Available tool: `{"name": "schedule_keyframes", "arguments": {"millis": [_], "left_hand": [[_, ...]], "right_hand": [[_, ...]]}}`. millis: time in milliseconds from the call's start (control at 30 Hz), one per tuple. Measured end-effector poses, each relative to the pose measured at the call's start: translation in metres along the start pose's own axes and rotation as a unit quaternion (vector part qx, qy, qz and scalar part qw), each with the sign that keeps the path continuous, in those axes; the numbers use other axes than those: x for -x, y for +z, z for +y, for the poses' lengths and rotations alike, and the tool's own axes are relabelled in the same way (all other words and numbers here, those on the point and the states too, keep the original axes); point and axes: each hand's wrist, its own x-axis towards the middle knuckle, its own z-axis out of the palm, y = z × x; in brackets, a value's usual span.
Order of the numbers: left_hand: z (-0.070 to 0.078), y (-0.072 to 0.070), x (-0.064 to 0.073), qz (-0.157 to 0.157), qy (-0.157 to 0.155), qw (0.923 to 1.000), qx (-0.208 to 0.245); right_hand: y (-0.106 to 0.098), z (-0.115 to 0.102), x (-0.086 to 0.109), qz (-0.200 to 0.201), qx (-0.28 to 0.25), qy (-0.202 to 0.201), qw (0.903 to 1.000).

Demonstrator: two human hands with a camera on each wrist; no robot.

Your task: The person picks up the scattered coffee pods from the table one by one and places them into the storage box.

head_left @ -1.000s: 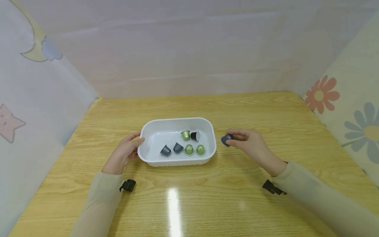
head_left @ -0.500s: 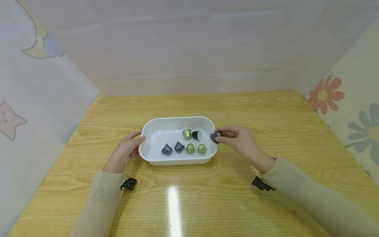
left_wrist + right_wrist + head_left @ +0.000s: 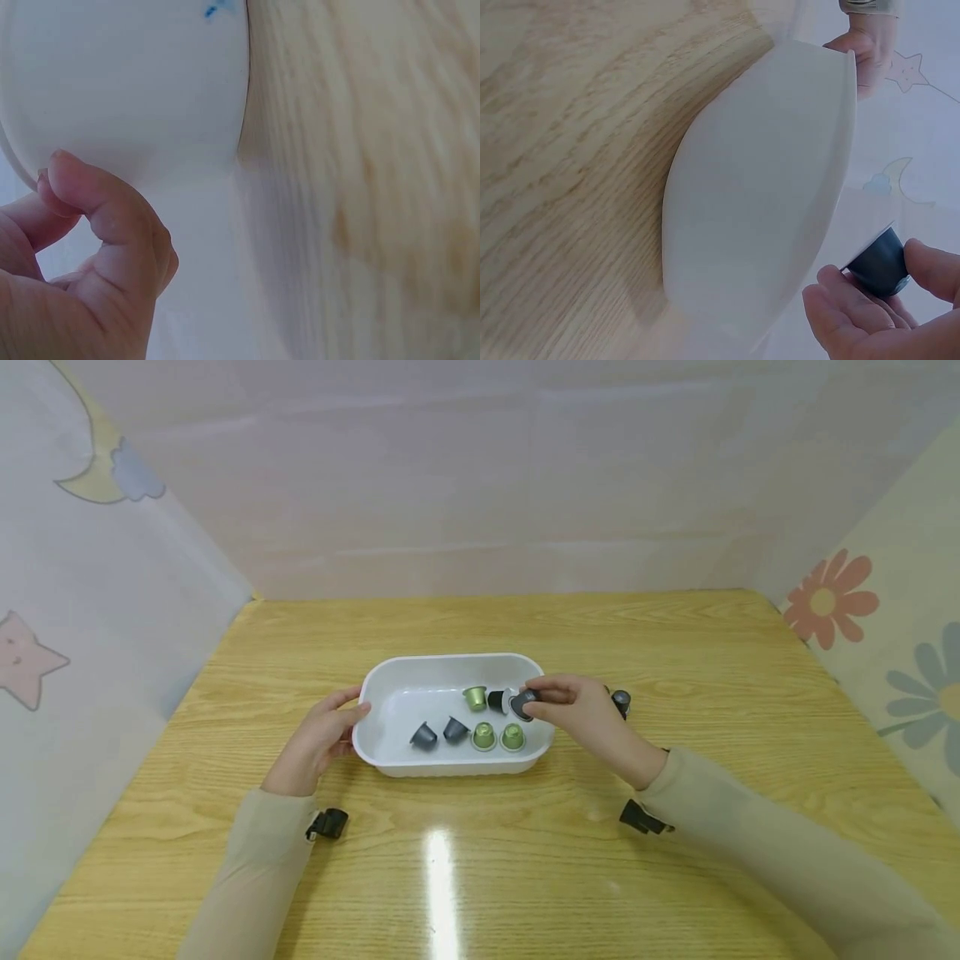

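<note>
A white oblong tray (image 3: 450, 770) sits on the wooden table. My left hand (image 3: 318, 739) grips its left end, thumb at the rim and fingers against the outer wall, as the left wrist view shows. My right hand (image 3: 592, 718) pinches a dark grey coffee capsule (image 3: 523, 703) between thumb and fingers, over the tray's right end. In the right wrist view this capsule (image 3: 880, 262) is tilted and above the rim. Inside the tray lie green capsules (image 3: 483, 736), dark grey ones (image 3: 423, 737) and a black capsule (image 3: 495, 702) on its side.
Beyond my right hand, dark capsules (image 3: 621, 702) are on the table, partly hidden by the hand. A patterned cloth (image 3: 480, 485) stands around the back and sides of the wooden table (image 3: 375, 860).
My right hand has moved left with the dark grey capsule, from beside the tray to over its right end. Dark capsules behind that hand have come into sight. The left hand keeps its grip.
</note>
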Motion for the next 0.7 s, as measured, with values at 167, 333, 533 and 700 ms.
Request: {"name": "schedule_keyframes", "arguments": {"millis": [167, 333, 533, 700], "left_hand": [[0.000, -0.001, 0.000, 0.003, -0.005, 1.0000, 0.006], [-0.001, -0.002, -0.001, 0.002, -0.005, 0.9999, 0.009], [-0.001, -0.001, -0.001, 0.003, -0.005, 1.0000, 0.001], [-0.001, 0.000, -0.001, 0.001, -0.004, 1.0000, -0.002]], "right_hand": [[0.007, -0.005, -0.006, -0.013, -0.022, 0.034, 0.9991], [0.013, -0.009, -0.012, -0.021, -0.030, 0.047, 0.9982], [0.019, -0.010, -0.019, -0.023, -0.030, 0.045, 0.9982], [0.023, -0.013, -0.024, -0.034, -0.036, 0.048, 0.9976]]}}
